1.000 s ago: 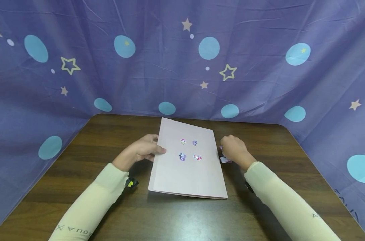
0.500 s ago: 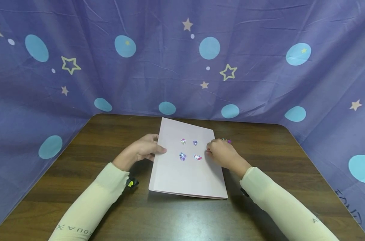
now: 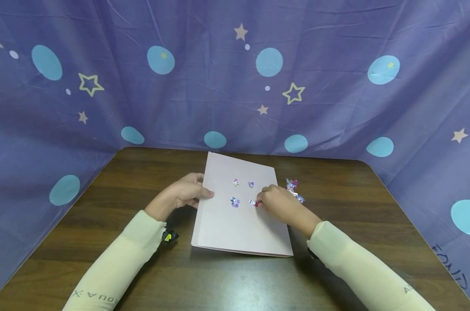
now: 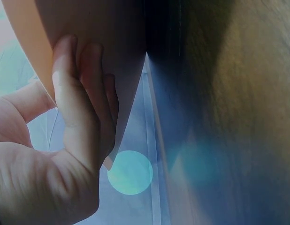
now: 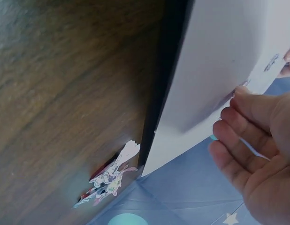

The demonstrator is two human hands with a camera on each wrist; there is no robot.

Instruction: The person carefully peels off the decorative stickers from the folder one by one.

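Observation:
A white folder [image 3: 238,229] lies at a slant in the middle, several shiny character stickers on its face. My left hand [image 3: 187,191] grips its left edge, thumb on top; in the left wrist view its fingers [image 4: 91,75] lie along the underside. My right hand [image 3: 279,201] is over the folder's right half, fingertips pinched at the lower right sticker [image 3: 253,202] and covering its right end. In the right wrist view its other fingers are loosely curled. Two stickers, the upper left one [image 3: 236,182] and the upper right one [image 3: 251,184], sit above; another sticker [image 3: 235,201] is at lower left.
Loose shiny stickers [image 3: 293,190] lie in a pile on the brown wooden table [image 3: 161,276], just right of the folder. Behind the table hangs a purple curtain [image 3: 203,86] with stars and blue dots.
My right hand has moved left from the sticker pile, across the folder's right edge, to the lower right sticker. The pile now shows more fully. My left hand and the folder stay put.

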